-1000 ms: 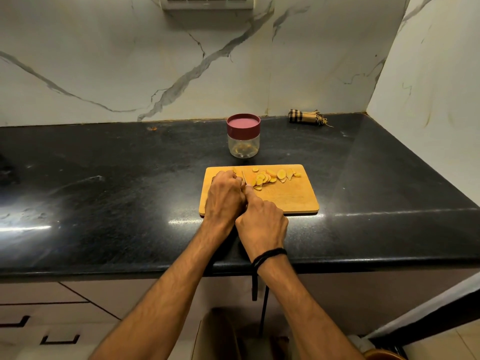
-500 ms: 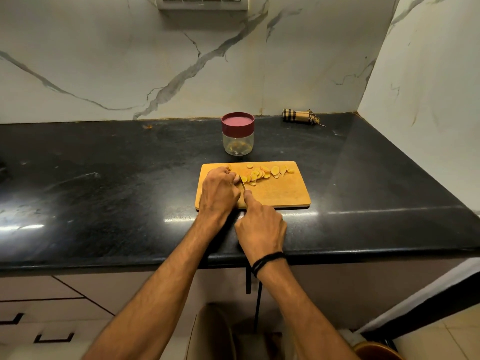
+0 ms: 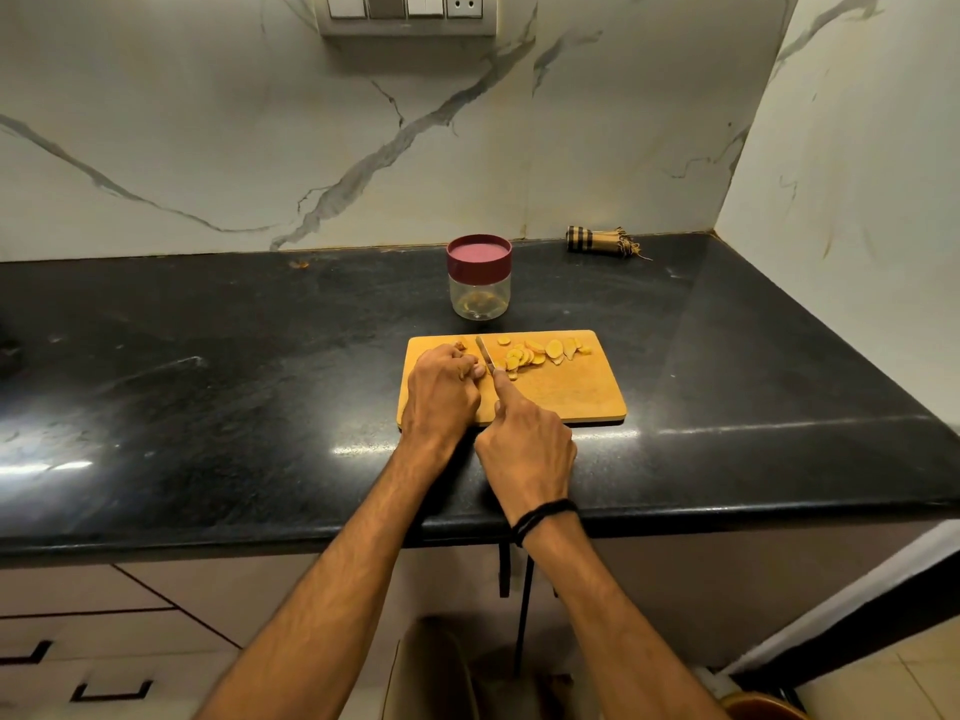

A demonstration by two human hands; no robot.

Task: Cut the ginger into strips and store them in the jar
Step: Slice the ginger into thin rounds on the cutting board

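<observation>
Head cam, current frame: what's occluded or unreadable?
All in the head view:
- knife: only the blade shows; the handle is hidden inside the right hand.
- uncut ginger: mostly covered by the left hand, so its size is unclear.
- jar: there is a yellowish tint at the bottom, too small and glary to tell ginger from reflection.
- dark object: cut off by the left frame edge, unidentifiable.

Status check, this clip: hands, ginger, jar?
Left hand holds ginger piece on cutting board. Right hand grips knife beside cut slices. Jar behind board, lid on. Nothing blocking.
</observation>
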